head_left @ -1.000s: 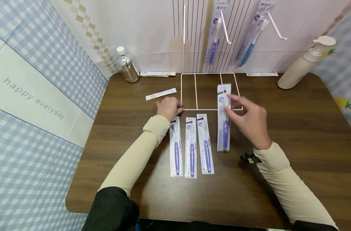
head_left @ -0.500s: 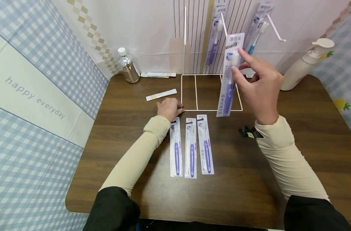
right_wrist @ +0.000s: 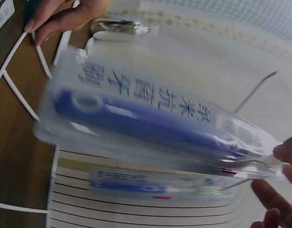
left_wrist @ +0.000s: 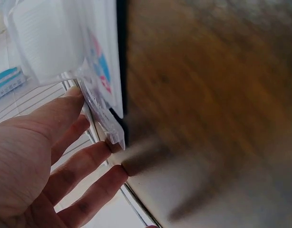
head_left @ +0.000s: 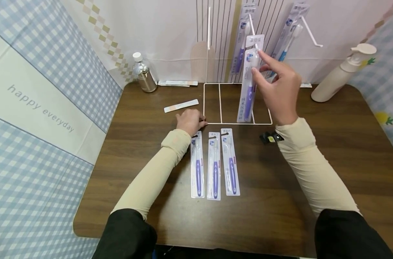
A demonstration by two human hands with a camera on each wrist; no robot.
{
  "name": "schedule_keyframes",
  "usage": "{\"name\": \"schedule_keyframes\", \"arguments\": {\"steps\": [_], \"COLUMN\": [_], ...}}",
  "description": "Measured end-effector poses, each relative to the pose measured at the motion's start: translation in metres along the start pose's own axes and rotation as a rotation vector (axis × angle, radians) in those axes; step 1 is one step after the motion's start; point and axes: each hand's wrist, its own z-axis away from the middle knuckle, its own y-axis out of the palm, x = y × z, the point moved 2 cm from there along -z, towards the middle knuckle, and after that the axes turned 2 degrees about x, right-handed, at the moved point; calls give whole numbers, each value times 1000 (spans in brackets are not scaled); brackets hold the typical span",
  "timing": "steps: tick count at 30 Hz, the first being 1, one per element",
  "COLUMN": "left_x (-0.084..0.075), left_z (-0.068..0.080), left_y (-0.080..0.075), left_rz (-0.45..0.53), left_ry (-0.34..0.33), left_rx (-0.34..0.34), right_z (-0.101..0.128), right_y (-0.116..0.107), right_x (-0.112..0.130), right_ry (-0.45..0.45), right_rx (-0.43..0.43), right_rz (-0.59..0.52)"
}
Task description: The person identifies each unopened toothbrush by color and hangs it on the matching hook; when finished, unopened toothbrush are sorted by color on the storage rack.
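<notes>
My right hand [head_left: 278, 86] pinches a packaged purple toothbrush [head_left: 248, 90] between thumb and fingertips near the top of its pack. The pack is raised above the table, its hanging hole right at the tip of the middle hook [head_left: 252, 26] of a white wire rack [head_left: 238, 123]. Behind it, another purple toothbrush pack [head_left: 238, 61] hangs on that hook. My left hand [head_left: 190, 121] rests at the rack's front left base corner; in the left wrist view its fingers [left_wrist: 84, 171] are spread and fairly straight, fingertips low by the wire. Three purple toothbrush packs [head_left: 215, 167] lie in front.
A blue toothbrush pack [head_left: 287, 43] hangs on the right hook [head_left: 309, 30]; the left hook [head_left: 209, 28] is bare. A silver bottle [head_left: 145, 75] stands back left, a pump bottle [head_left: 340, 73] back right. A thin paper sachet [head_left: 181, 105] lies left of the rack.
My right hand has lifted the toothbrush pack from low over the table, then moved it left to the tip of the middle hook. My left hand has stayed at the rack corner.
</notes>
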Motion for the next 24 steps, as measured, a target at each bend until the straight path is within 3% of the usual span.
{"name": "schedule_keyframes", "arguments": {"steps": [6,13,18,24], "left_x": [0,-3,-3,-1], "left_z": [2,3,1,0], "left_y": [1,2,3,0], "left_rz": [-10,-10,-19,-29], "left_ry": [-12,-5,0,-9], "left_rx": [8,2,9,1], "right_z": [-33,-65,-75,-78], "right_y": [33,53,59,62], "right_x": [-25,-45,-50,-50], "right_ry": [70,173,218,202], "right_rx": [-18,-8,-4,3], "right_rz": [17,64,87,78]}}
